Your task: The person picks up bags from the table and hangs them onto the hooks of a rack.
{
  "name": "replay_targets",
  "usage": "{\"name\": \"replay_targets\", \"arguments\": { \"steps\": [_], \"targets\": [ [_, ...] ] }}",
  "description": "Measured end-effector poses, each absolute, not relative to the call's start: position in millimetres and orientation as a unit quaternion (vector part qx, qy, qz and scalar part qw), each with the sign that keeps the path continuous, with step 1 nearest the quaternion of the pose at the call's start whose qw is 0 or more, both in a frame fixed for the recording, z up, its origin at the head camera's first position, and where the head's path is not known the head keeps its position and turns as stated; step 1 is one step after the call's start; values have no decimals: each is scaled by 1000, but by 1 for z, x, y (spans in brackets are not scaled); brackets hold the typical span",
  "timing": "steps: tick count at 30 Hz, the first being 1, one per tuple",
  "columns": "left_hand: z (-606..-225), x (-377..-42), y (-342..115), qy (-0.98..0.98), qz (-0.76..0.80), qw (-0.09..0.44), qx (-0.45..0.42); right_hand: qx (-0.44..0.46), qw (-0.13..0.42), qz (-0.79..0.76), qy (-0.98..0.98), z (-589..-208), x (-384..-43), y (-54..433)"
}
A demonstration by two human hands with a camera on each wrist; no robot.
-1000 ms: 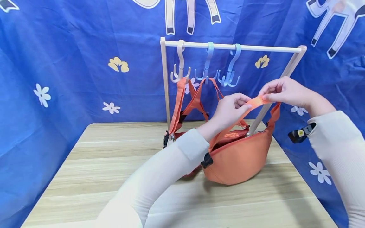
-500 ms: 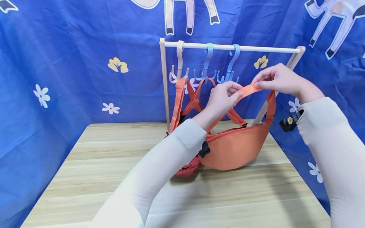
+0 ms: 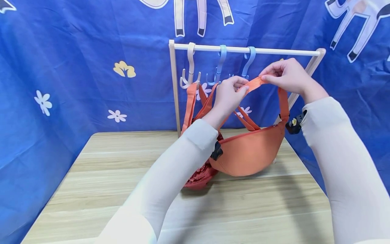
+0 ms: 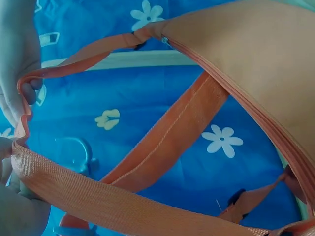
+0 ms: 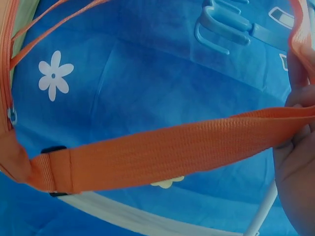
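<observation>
An orange waist bag (image 3: 246, 152) hangs by its webbing strap (image 3: 255, 84) in front of a small rack. My left hand (image 3: 226, 96) pinches the strap between thumb and fingers on one side. A short stretch farther right, my right hand (image 3: 287, 76) pinches the same strap. The left wrist view shows the strap looping from both hands down to the zipped bag (image 4: 256, 54). A black slider (image 5: 54, 169) sits where the strap meets the bag in the right wrist view. Behind my hands, a blue hook (image 3: 250, 61) is partly hidden.
On the rack's white bar (image 3: 280, 52) hang a pale hook (image 3: 191, 61) and another blue hook (image 3: 222, 56). Orange straps (image 3: 190, 105) hang from the left hooks, leading to a red bag (image 3: 199, 181) low behind my left arm. The wooden table (image 3: 122, 169) lies below; blue cloth (image 3: 76, 67) surrounds it.
Both hands have risen and moved left with the strap, nearing the bar. The orange waist bag has been lifted and shifted slightly left, and more of the red bag's bottom shows.
</observation>
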State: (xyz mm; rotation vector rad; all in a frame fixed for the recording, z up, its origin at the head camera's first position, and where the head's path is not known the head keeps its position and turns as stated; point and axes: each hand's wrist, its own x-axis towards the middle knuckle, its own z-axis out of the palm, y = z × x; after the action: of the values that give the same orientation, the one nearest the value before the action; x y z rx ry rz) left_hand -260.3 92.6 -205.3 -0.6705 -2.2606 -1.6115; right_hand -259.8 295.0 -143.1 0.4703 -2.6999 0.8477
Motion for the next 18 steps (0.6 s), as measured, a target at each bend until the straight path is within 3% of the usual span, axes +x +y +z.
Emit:
{"name": "replay_targets", "arguments": {
  "steps": [18],
  "targets": [
    [-206,-272,94,-795,-541,185,-203,68,208,311,-925,-160,-281,272]
  ]
}}
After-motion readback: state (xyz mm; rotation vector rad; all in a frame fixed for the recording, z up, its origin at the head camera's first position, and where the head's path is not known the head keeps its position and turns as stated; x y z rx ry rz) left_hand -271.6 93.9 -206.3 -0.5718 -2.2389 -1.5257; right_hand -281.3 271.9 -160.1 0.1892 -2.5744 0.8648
